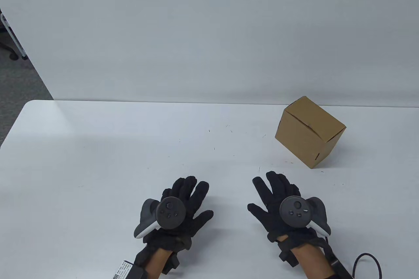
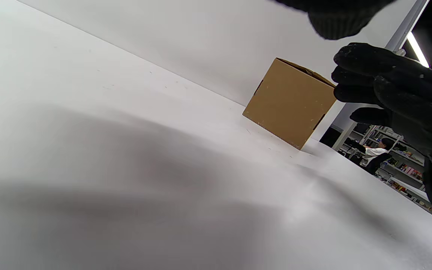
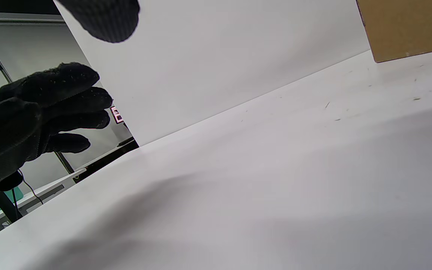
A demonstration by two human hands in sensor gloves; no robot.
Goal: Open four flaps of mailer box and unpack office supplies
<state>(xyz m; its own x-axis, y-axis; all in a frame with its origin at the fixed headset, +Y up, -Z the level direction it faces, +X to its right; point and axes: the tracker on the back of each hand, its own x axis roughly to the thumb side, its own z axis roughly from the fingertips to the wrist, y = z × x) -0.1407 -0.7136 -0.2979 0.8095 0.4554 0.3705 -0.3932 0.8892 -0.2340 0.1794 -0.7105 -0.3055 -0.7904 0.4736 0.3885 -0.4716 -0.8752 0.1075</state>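
Hands hover side by side at the near edge of the white worktop [image 1: 98, 148], palms down: the left hand [image 1: 178, 208] and the right hand [image 1: 281, 207] both have their fingers spread and hold nothing. Farther back, toward the far right corner, the brown mailer box [image 1: 309, 131] stands with its flaps closed, well apart from both hands.

Office or lab: white table [image 1: 131, 148], partition panel [image 1: 209, 30], grey carpet [image 1: 19, 76], stocked shelves [image 2: 399, 165].
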